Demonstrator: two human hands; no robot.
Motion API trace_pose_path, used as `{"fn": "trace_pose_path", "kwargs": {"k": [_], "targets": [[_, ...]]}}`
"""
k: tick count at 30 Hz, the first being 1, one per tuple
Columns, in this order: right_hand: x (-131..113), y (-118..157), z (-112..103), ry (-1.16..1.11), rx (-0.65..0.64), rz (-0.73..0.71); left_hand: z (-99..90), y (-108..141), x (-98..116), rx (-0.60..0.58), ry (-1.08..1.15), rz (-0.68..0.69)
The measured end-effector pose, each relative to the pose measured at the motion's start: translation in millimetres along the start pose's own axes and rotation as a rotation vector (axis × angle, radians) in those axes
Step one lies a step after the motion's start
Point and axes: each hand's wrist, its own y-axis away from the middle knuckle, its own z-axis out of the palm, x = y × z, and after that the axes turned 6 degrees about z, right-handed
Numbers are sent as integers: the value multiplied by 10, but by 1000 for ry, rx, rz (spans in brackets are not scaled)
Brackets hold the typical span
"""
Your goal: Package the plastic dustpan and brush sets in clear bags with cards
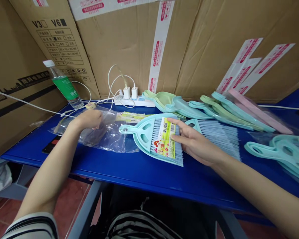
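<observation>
My right hand [195,141] grips the bristle end of a light-blue brush and dustpan set [143,136], thumb and fingers at its yellow-green label card [165,137]. The set's handle points left. My left hand [89,119] is closed over clear plastic bags [109,134] on the blue table [102,166]; whether it pinches the film is too small to make out. Yellow-green cards [131,117] lie just behind the set. Under and beyond my right hand are more brushes with pale bristles [220,134].
Green, blue and pink dustpans [184,107] lie along the back. Bagged blue sets [289,156] lie at the right. A water bottle [66,87], a power strip [139,101] with white cables and a dark phone-like object [49,144] are on the left half. Cardboard boxes [129,43] stand behind.
</observation>
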Motion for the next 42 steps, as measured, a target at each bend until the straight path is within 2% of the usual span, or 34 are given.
{"fn": "trace_pose_path", "kwargs": {"k": [3,8,12,18,27,42], "targets": [[22,-10,-31,15,-40,-35,-8,30,130,-71,1,-47],[41,-18,-57,26,-76,-48,32,18,269,-173,163,11],[31,-10,-21,28,-74,-22,79,9,274,-230,267,88],[96,-37,-22,32,-119,-68,105,0,250,-313,375,137],[175,-55,1,46,-142,-121,172,-58,195,-347,495,225],[129,-6,19,78,-176,-102,141,-33,222,-280,323,268]]}}
